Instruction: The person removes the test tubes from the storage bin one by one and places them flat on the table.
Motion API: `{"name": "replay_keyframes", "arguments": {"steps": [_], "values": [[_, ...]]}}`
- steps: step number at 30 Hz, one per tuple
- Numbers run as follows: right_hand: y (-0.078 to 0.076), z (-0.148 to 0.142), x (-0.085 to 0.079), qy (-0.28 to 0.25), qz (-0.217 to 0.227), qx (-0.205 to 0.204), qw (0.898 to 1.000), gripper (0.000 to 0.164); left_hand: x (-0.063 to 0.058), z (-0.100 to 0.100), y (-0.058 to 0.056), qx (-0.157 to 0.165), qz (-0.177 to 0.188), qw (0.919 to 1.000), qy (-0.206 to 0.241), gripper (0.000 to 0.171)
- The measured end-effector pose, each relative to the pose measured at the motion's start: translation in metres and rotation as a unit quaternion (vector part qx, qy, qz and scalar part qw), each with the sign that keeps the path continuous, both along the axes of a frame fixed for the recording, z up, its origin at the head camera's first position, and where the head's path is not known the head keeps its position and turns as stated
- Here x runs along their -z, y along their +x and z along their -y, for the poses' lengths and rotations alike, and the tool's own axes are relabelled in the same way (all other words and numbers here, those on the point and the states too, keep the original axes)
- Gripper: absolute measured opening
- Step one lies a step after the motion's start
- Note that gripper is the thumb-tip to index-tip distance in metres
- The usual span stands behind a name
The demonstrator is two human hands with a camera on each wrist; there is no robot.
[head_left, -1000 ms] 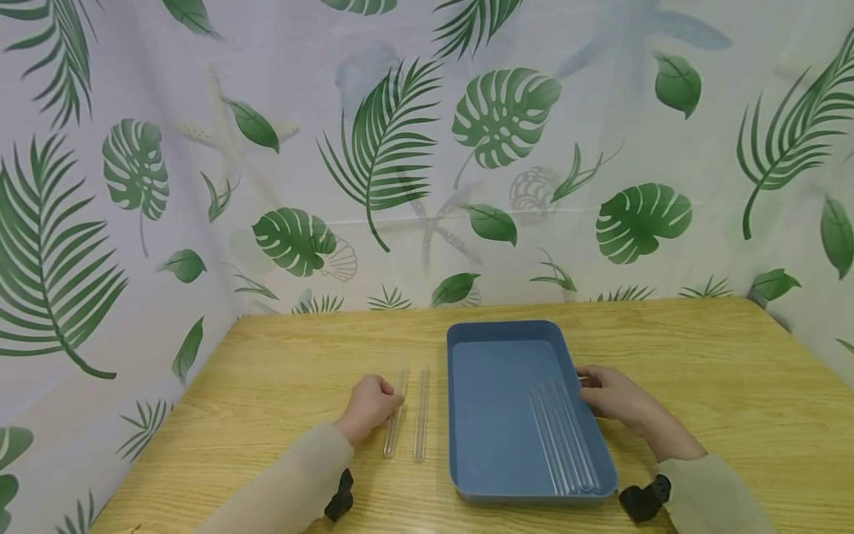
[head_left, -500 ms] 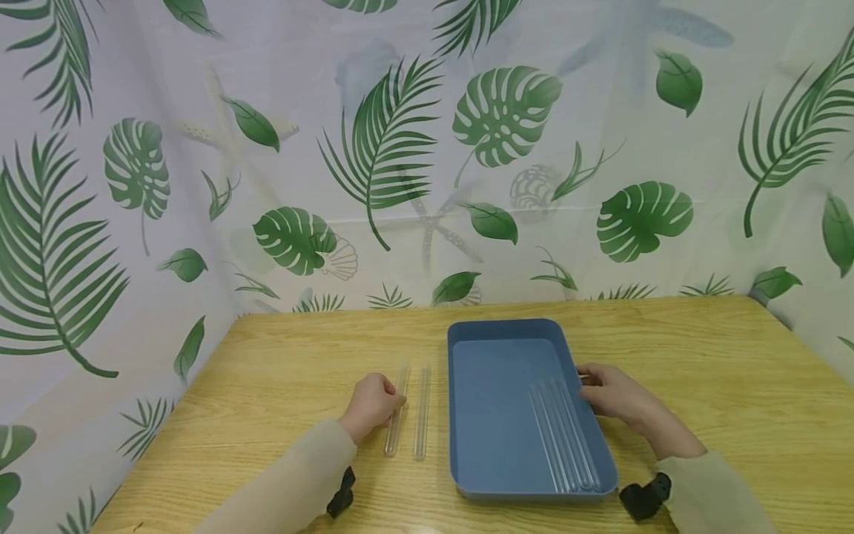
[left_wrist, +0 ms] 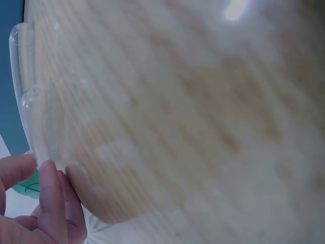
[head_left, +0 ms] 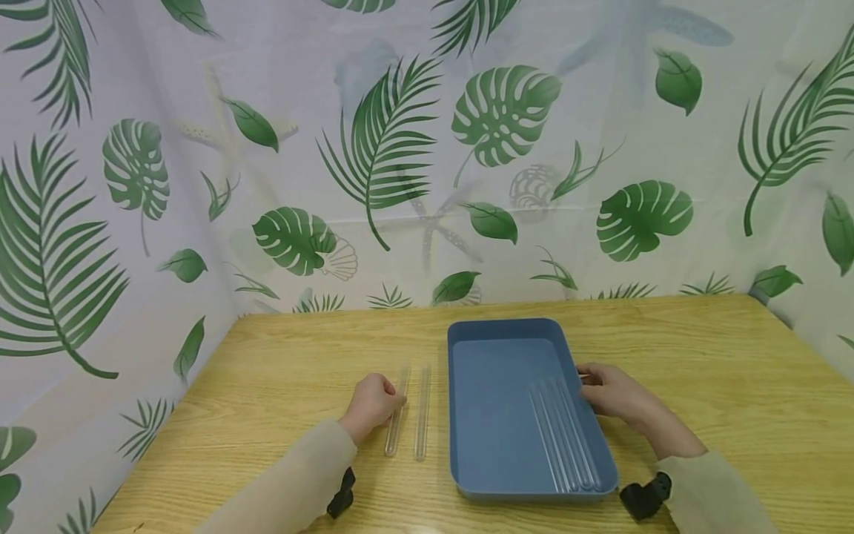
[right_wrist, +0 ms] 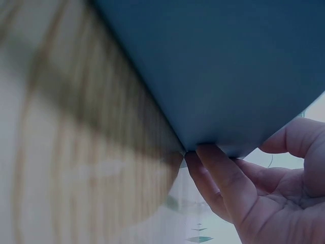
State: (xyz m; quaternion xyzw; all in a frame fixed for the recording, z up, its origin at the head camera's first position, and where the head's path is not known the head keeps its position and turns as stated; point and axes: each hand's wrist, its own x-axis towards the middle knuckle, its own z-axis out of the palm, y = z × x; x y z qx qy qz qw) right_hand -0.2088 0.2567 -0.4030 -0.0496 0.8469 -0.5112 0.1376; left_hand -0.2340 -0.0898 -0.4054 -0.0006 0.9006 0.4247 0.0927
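My left hand (head_left: pixel 372 404) pinches a clear test tube (head_left: pixel 392 437) between thumb and fingers, its rounded end toward me. Just right of it a second clear test tube (head_left: pixel 422 415) lies on the table, nearly parallel. In the left wrist view the fingertips (left_wrist: pixel 48 175) meet at the near tube (left_wrist: pixel 43 122). A blue rectangular tray (head_left: pixel 494 415) stands to the right, with several clear test tubes (head_left: pixel 567 437) side by side along its right part. My right hand (head_left: pixel 617 400) holds the tray's right wall, fingers (right_wrist: pixel 223 173) against its outside and thumb at the rim.
The wood-grain table (head_left: pixel 300 356) reaches back to a white curtain (head_left: pixel 400 148) printed with green leaves, which also closes in the left side. Black devices sit at the left wrist (head_left: pixel 342 495) and the right wrist (head_left: pixel 643 498).
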Motion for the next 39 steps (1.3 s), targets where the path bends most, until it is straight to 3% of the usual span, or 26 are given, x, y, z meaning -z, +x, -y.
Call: {"name": "replay_keyframes", "arguments": {"steps": [18,39], "values": [[0.0011,0.0,0.0007,0.004,-0.002,0.001,1.0,0.05,0.0045,0.0028,-0.0009,0.02,-0.009,0.9997,-0.012,0.017],[-0.0003,-0.0011,0.0008,-0.002,-0.001,-0.002,1.0,0.05,0.0086,0.0079,-0.0032,0.011,-0.004,0.9998,-0.016,0.018]]}}
